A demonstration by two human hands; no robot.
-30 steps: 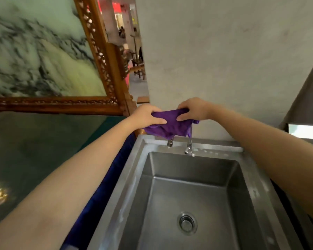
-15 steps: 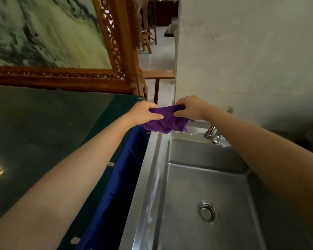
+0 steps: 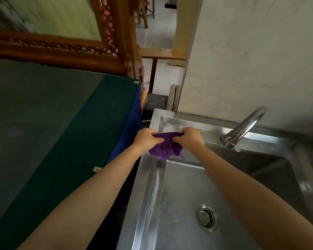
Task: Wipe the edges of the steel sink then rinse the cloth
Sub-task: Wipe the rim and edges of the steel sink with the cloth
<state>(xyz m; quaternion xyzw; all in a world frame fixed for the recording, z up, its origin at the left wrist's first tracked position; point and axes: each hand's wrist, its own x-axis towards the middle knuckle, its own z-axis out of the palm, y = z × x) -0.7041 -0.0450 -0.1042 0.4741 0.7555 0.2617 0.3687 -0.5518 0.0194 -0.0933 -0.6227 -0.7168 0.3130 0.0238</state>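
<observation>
A bunched purple cloth (image 3: pixel 165 147) hangs between my two hands over the far left corner of the steel sink (image 3: pixel 148 186). My left hand (image 3: pixel 145 139) grips its left end and my right hand (image 3: pixel 189 138) grips its right end, both with fingers closed on the fabric. The cloth's lower part droops onto the sink's left rim near the basin corner. A curved chrome tap (image 3: pixel 242 129) stands at the back rim to the right of my hands. The drain (image 3: pixel 206 217) lies in the basin floor.
A dark green table top (image 3: pixel 43 132) with a blue skirt (image 3: pixel 132 127) borders the sink on the left. A carved wooden frame (image 3: pixel 65 49) stands behind it. A pale wall (image 3: pixel 251 60) rises behind the sink.
My hands and the cloth have come down from in front of the wall to the sink's far left corner. The view has swung left and down, so the tap now sits to the right.
</observation>
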